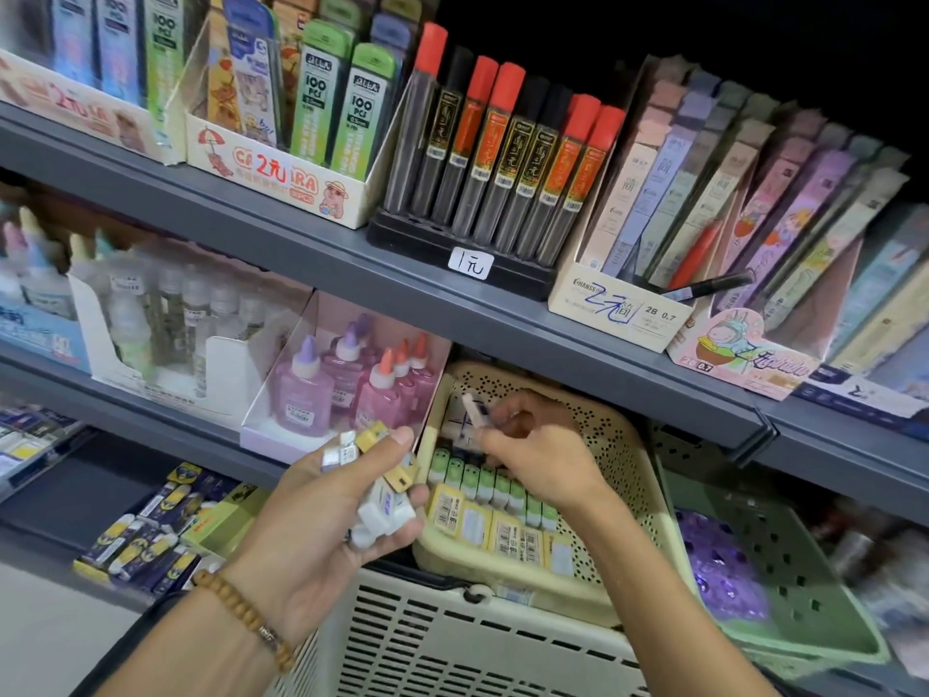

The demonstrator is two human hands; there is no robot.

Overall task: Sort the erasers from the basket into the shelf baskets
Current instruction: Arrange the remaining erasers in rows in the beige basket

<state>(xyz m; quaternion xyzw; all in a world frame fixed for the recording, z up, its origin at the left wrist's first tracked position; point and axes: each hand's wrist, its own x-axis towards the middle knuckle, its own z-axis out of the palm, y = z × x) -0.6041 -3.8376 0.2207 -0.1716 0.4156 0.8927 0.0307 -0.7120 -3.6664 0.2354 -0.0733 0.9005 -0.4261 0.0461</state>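
Erasers (pixel 374 487) sit bunched in the left hand (pixel 321 515), its grip curled round them as a ready supply; the right hand (pixel 528 447) pinches one eraser (pixel 473 410) over the cream shelf basket (pixel 618 445), probably to slot it beside the rows there; the carrying basket (pixel 452 641) waits near, below.

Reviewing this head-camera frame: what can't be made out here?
- White slatted basket, head view: the contents are hidden by its wall and the frame's bottom edge.
- Bunch of erasers in the left hand: the count is unclear, as fingers cover some.
- Eraser pinched by the right hand: motion blur makes its label unreadable.
- Green basket: its purple contents are too blurred to identify.
- Cream basket: its back rows are hidden behind the right hand.
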